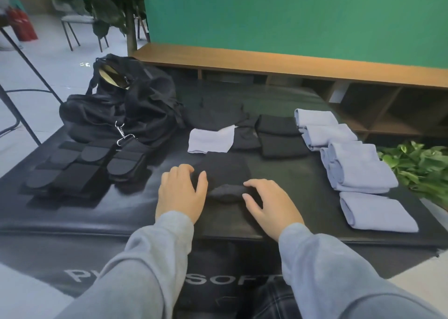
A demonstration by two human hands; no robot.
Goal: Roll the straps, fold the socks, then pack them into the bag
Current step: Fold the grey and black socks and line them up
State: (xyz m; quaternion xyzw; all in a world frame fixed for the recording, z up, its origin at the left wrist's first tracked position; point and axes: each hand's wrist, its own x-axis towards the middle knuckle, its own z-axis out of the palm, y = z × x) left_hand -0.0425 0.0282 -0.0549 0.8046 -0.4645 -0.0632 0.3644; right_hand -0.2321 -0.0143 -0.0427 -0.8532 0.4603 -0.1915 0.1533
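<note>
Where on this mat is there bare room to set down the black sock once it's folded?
Bare mat lies right of the right hand, bordered by the folded black socks behind and the light blue sock stacks to the right. The left side is crowded with straps and the bag.

Straps left of the fingers, folded socks right, bag beyond; one sock lies under the fingertips.

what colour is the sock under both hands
Black, seen in the head view: the soft fabric sock.
</note>
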